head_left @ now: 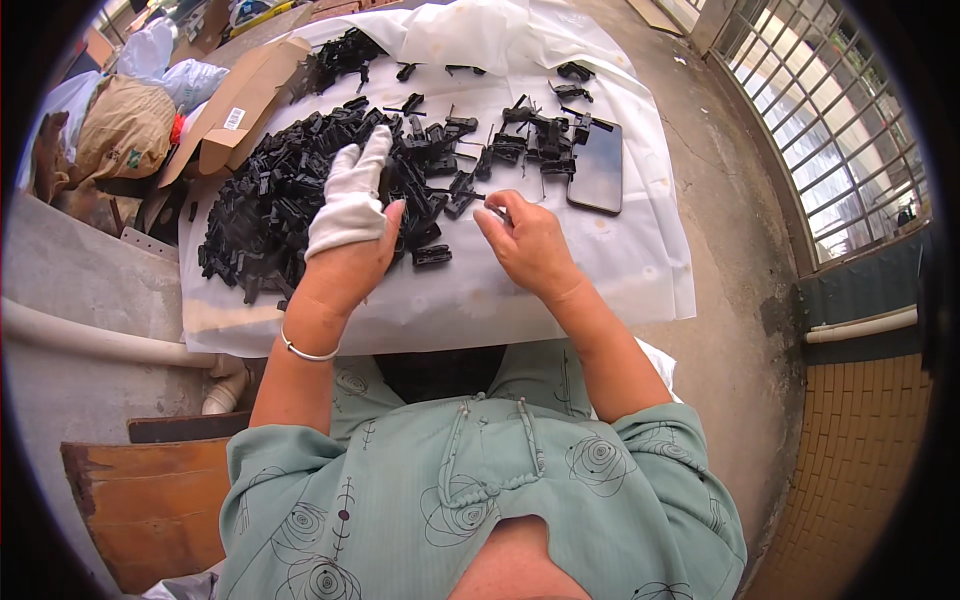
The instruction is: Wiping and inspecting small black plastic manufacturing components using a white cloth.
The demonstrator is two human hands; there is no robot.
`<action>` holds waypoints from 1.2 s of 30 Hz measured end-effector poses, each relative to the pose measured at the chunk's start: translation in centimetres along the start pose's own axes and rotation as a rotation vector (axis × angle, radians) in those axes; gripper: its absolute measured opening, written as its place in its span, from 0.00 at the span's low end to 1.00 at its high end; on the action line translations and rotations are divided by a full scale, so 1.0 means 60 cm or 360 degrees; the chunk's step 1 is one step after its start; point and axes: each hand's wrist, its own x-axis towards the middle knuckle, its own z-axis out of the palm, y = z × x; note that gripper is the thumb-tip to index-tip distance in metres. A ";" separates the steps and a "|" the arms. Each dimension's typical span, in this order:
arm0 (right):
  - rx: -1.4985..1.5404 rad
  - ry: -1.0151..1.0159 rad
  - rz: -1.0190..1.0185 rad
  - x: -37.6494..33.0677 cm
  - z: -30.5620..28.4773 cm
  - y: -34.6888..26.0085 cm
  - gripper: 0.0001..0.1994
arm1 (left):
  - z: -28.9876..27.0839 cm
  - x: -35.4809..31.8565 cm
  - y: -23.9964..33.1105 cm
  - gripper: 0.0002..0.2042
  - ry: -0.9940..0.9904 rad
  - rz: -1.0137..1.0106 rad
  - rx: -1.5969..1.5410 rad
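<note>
"Which step are we seeing?"

"I'm judging it to be the handling of a single piece. The right hand [530, 240] is hovering over the white sheet [510, 290], thumb and fingertips bunching close beside a black part [461, 196] that is lying at ten o'clock from it."

"Is it gripping that?"

"I can't tell; the contact is too small. The left hand [352, 200], wearing a white glove [343, 228], is extending its fingers over the black pile [255, 205] at nine o'clock from the right. Whether it's clasping anything, I can't tell either."

"What is the next move calling for?"

"Probably a fine pinch and a careful lift, since neighbouring pieces are crowding in and could be snagging."

"And its looks?"

"It's showing a dark, blocky body, a slim rod pointing toward three o'clock. A phone [597, 175] is lying between one and two o'clock from the right hand."
</note>
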 end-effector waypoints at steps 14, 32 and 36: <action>-0.0555 0.0197 -0.0894 -0.038 -0.002 -0.023 0.04 | 0.061 -0.025 0.045 0.14 -0.0324 -0.0558 -0.0969; 0.0653 -0.0128 0.0043 -0.045 0.001 -0.030 0.11 | 0.059 -0.042 0.070 0.11 -0.0131 -0.0065 -0.0964; 0.0521 0.0036 -0.0029 -0.041 0.024 -0.031 0.11 | 0.074 -0.042 0.063 0.11 -0.0018 0.0018 -0.0776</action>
